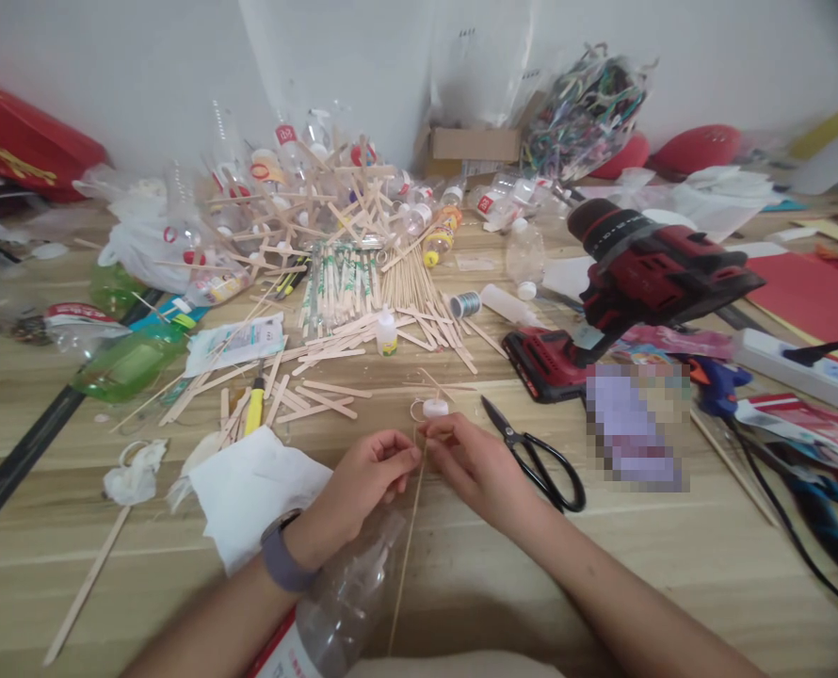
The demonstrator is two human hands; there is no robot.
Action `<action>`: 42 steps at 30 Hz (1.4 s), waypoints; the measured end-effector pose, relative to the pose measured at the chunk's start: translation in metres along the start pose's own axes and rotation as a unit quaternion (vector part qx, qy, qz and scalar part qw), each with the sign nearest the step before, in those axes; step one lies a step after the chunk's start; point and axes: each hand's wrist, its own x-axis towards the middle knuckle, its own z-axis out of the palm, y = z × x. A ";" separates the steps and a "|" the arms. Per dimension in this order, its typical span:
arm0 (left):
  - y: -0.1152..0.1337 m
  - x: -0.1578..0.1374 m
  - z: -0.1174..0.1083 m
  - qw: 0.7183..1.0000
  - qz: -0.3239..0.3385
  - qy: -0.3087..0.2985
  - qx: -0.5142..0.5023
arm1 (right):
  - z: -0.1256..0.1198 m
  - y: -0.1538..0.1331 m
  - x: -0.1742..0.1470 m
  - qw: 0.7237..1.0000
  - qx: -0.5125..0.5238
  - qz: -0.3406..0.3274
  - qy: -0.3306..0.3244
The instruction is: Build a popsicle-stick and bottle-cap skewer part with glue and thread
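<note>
My left hand [382, 463] is closed, thumb and fingertips pinched together right beside a thin bamboo skewer [409, 546]; whatever lies between them is too small to make out. From the other side, my right hand [465, 461] pinches the skewer's upper end, and the stick slants down towards my body. A white bottle cap [434, 409] sits on the table just beyond the fingertips, with a thin stick standing up from it. Under my left forearm lies a clear plastic bottle [348, 589] with a red label, partly hidden.
Black-handled scissors [532, 457] lie right of my right hand, with a red cordless drill [645, 273] behind them. Craft sticks [320, 400], a small glue bottle [386, 334] and a thread spool [465, 303] lie ahead. White paper [249, 490] is at left.
</note>
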 end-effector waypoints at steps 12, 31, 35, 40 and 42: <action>-0.002 0.001 -0.003 0.983 0.075 0.030 0.167 | 0.001 0.004 0.002 0.999 0.014 -0.016 -0.042; -0.002 0.004 -0.003 0.994 0.020 -0.023 0.104 | -0.002 0.003 -0.004 0.991 -0.070 -0.096 -0.068; 0.003 0.000 -0.002 0.983 0.058 0.005 0.175 | -0.001 0.004 -0.003 0.993 -0.063 -0.075 -0.072; 0.008 -0.008 0.002 0.943 0.120 0.065 0.303 | 0.003 0.002 -0.004 0.998 -0.043 -0.012 -0.048; 0.009 -0.010 0.003 0.941 0.126 0.069 0.305 | 0.004 0.001 -0.004 0.998 -0.032 0.006 -0.045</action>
